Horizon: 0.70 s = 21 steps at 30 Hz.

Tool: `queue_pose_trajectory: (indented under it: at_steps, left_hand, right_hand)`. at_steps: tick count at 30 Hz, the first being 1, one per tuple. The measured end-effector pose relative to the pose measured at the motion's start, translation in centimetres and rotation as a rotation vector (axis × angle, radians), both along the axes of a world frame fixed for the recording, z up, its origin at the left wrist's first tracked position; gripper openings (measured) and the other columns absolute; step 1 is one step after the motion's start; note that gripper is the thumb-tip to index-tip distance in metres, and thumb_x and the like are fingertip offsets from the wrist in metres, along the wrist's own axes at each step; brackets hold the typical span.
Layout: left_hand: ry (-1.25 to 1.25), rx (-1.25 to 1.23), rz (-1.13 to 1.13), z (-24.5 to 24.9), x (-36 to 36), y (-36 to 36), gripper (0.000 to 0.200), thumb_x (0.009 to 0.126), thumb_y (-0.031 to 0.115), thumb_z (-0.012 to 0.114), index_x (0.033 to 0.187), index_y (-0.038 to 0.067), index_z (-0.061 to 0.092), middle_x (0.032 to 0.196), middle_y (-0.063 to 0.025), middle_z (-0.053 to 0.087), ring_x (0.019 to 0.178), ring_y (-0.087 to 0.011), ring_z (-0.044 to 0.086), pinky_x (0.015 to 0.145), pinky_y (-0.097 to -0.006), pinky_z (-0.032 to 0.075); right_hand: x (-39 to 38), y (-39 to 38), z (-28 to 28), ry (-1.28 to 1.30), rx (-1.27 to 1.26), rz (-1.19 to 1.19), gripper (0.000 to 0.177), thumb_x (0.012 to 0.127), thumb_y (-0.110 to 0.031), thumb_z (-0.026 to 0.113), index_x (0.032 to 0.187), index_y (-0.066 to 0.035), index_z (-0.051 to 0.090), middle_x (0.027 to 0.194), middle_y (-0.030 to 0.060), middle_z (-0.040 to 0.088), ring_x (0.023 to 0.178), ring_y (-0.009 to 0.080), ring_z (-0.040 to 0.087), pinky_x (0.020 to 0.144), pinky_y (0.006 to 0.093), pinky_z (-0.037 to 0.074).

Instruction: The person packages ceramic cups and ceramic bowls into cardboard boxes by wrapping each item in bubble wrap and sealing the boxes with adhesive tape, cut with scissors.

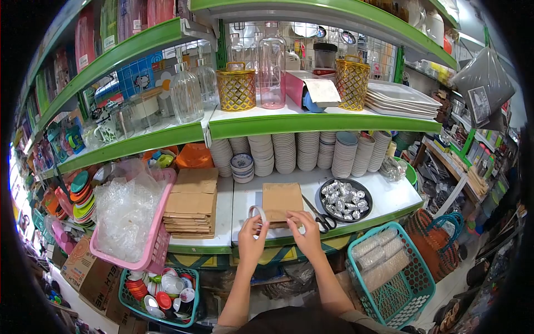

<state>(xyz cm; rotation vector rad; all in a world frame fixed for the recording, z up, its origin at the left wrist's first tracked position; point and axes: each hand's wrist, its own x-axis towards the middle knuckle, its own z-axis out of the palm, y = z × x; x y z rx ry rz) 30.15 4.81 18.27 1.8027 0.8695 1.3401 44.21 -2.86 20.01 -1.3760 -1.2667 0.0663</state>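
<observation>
My left hand (253, 236) is closed round a roll of tape (257, 212), which stands up on edge between thumb and fingers. To its right, my right hand (305, 231) has thumb and fingertips drawn together at the lower edge of a flat brown paper packet (282, 199). Whatever lies between those fingertips is too small to make out. The packet lies on the white shelf in front of me. Black-handled scissors (325, 222) lie just right of my right hand. Beyond them, a round black tray (365, 214) holds several silvery wrapped pieces (345, 199).
A stack of brown paper packets (190, 203) stands on the left. Beside it tilts a pink basket (158, 234) of clear plastic bags. Stacked white bowls (285, 153) line the back. Below are teal baskets, one left (196, 303), one right (425, 295). A green-edged shelf (322, 126) overhangs.
</observation>
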Motion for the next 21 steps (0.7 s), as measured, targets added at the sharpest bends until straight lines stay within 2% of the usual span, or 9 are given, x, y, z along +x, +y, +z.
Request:
queue_pose_trajectory:
  at_steps: [2,6,9,12,16,17,19,20,21]
  left_hand:
    - [-0.06,-0.014,-0.079,-0.1,0.6,-0.7,0.026,0.086,0.01,0.065,0.109,-0.001,0.061,0.088,-0.0116,0.062,0.071,-0.0177,0.062,0.061,-0.028,0.05]
    - [-0.026,0.037,-0.169,-0.2,1.2,-1.4,0.03,0.084,0.004,0.063,0.113,-0.002,0.057,0.092,-0.0128,0.06,0.079,-0.0187,0.063,0.064,-0.0289,0.052]
    - [0.011,0.034,-0.194,-0.1,1.5,-1.7,0.035,0.08,0.0,0.065,0.114,-0.002,0.055,0.097,-0.013,0.059,0.083,-0.0201,0.064,0.066,-0.0289,0.052]
    - [0.047,0.071,-0.205,0.1,1.5,-1.9,0.038,0.077,-0.002,0.066,0.113,-0.001,0.055,0.099,-0.0127,0.059,0.084,-0.0216,0.064,0.067,-0.0289,0.053]
    - [0.075,0.166,-0.249,0.9,1.4,-2.0,0.042,0.073,-0.005,0.067,0.113,0.0,0.055,0.101,-0.0121,0.058,0.082,-0.0234,0.064,0.069,-0.0292,0.053]
    - [0.075,0.166,-0.249,0.9,1.3,-2.0,0.042,0.073,-0.005,0.067,0.113,0.0,0.055,0.101,-0.0121,0.058,0.082,-0.0234,0.064,0.069,-0.0292,0.053]
    - [0.125,0.053,-0.281,0.8,1.2,-2.0,0.046,0.068,-0.003,0.07,0.112,0.001,0.055,0.105,-0.01,0.056,0.091,-0.0223,0.061,0.079,-0.0316,0.055]
    - [0.125,0.053,-0.281,0.8,1.1,-1.9,0.046,0.068,-0.003,0.07,0.112,0.001,0.055,0.105,-0.01,0.056,0.091,-0.0223,0.061,0.079,-0.0316,0.055]
    - [0.192,0.185,-0.188,0.8,1.0,-1.9,0.051,0.066,0.0,0.072,0.113,0.003,0.055,0.109,-0.0105,0.056,0.098,-0.0249,0.058,0.083,-0.0347,0.052]
  right_hand:
    - [-0.8,-0.2,0.7,-0.006,0.029,0.04,0.024,0.081,-0.005,0.065,0.104,0.0,0.064,0.097,0.0132,0.064,0.092,0.0275,0.061,0.084,0.0353,0.046]
    - [-1.1,0.2,0.1,-0.064,0.11,0.13,0.027,0.08,-0.003,0.066,0.106,0.001,0.064,0.09,0.0129,0.064,0.084,0.0249,0.062,0.077,0.0323,0.049]
    - [-1.5,0.1,0.3,0.021,0.061,0.142,0.03,0.078,-0.001,0.066,0.108,0.001,0.063,0.087,0.0124,0.063,0.079,0.0224,0.062,0.072,0.0304,0.05]
    - [-1.3,0.1,0.4,-0.055,0.089,0.102,0.031,0.078,0.0,0.066,0.109,0.002,0.063,0.085,0.0118,0.061,0.074,0.0204,0.062,0.069,0.0291,0.05]
    - [-1.6,-0.3,1.2,-0.039,0.088,0.114,0.033,0.077,0.0,0.066,0.11,0.001,0.063,0.084,0.0116,0.061,0.072,0.0197,0.062,0.067,0.0287,0.051]
    - [-1.7,-0.5,1.4,-0.028,0.044,0.098,0.034,0.077,0.002,0.067,0.11,0.001,0.063,0.083,0.0102,0.061,0.071,0.0172,0.061,0.067,0.0276,0.052]
    - [-1.6,-0.5,1.4,-0.017,0.0,0.083,0.034,0.077,0.003,0.068,0.111,0.0,0.064,0.083,0.0089,0.062,0.07,0.0147,0.06,0.067,0.0264,0.052]
    - [-1.5,-0.5,1.3,-0.031,0.017,0.073,0.034,0.076,0.003,0.068,0.11,0.0,0.065,0.083,0.009,0.062,0.069,0.0141,0.06,0.066,0.0263,0.053]
    - [-1.4,-0.4,1.1,-0.045,0.034,0.062,0.034,0.076,0.003,0.068,0.109,0.0,0.065,0.082,0.0091,0.063,0.068,0.0136,0.061,0.066,0.0262,0.053]
